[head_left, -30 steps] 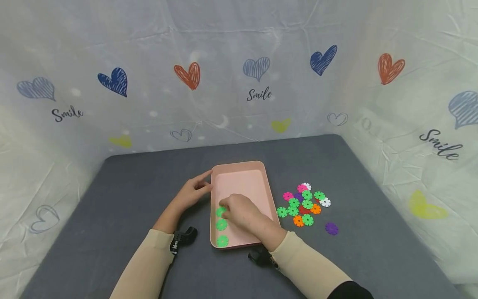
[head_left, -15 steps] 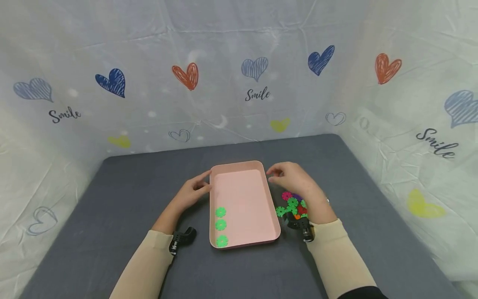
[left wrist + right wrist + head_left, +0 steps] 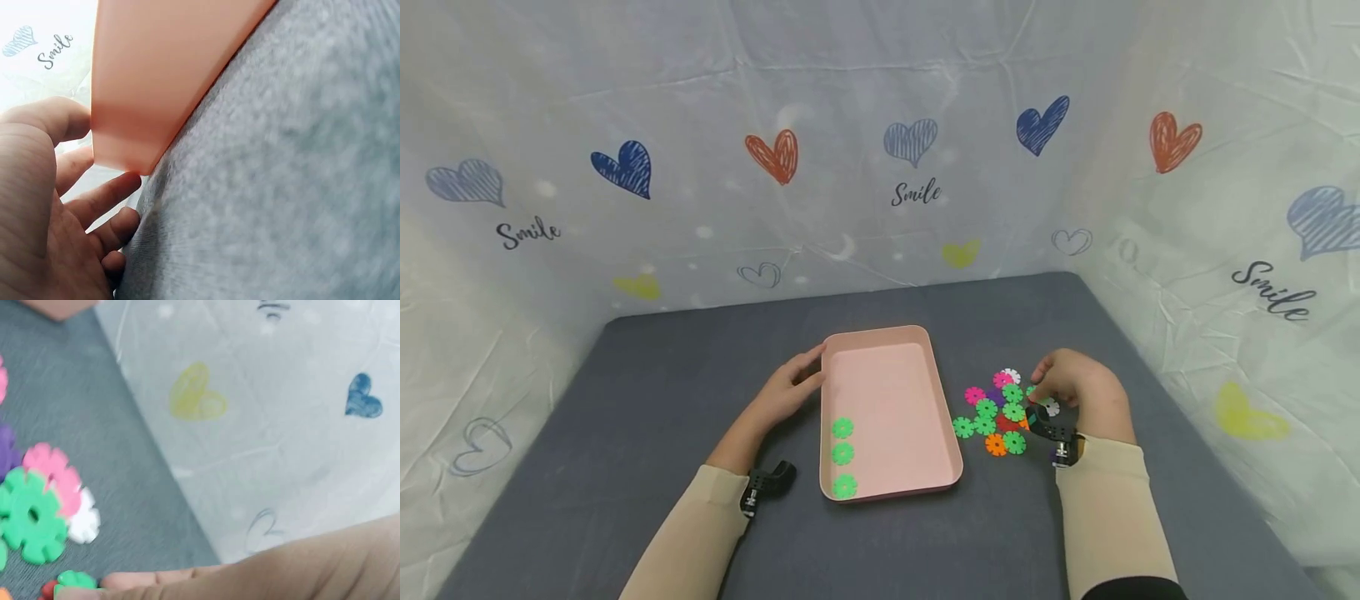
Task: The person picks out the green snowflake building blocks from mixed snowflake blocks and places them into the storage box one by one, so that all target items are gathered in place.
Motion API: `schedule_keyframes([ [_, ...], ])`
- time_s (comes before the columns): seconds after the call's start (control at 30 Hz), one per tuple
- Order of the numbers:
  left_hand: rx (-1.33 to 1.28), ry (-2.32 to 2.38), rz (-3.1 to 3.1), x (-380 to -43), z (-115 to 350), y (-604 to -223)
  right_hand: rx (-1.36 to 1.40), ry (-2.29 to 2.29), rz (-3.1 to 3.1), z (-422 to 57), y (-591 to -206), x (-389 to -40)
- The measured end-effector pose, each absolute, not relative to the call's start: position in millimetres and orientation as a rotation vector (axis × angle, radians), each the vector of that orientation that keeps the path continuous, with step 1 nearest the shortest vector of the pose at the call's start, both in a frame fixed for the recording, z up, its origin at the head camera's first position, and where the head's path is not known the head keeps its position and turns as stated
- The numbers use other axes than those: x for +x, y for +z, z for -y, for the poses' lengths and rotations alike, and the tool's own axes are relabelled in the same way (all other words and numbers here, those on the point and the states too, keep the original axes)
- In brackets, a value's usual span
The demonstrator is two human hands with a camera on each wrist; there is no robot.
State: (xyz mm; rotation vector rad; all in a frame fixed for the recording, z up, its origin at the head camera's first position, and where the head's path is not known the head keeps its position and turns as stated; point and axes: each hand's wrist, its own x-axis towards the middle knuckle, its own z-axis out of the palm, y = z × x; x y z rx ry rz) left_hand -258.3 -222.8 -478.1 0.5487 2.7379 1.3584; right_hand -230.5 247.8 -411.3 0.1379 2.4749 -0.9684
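Observation:
A pink tray [image 3: 891,400] holds three green notched plastic discs [image 3: 843,453] in a column along its left side. My left hand [image 3: 782,392] rests its fingertips against the tray's far left corner; in the left wrist view the fingers touch the tray's outer wall [image 3: 162,69]. At the right of a loose disc pile, my right hand [image 3: 1078,387] has thumb and fingers around a green disc [image 3: 76,579], which is partly hidden by the thumb. Nearer the tray lie other green discs [image 3: 985,425], overlapping pink, purple, red, orange and white ones.
The dark grey cloth-covered table [image 3: 700,350] runs back to a pale curtain [image 3: 850,83] printed with hearts. In the right wrist view, a large green disc [image 3: 31,515] overlaps a pink disc [image 3: 56,475] and a white one [image 3: 84,519].
My right hand has left the third green disc in the tray and swung right, over the pile to its right edge. My left hand stays at the tray corner.

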Motion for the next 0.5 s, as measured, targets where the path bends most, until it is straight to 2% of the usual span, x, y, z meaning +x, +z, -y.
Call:
schedule_keyframes([
  [0.3,0.520,1.345,-2.752,-258,221,-480,0.130,-0.930,-2.502,-252,-419,-234],
  [0.5,0.525,1.337,-2.767,-259,223,-479,-0.074,-1.178,-2.589,-237,-375,-225],
])
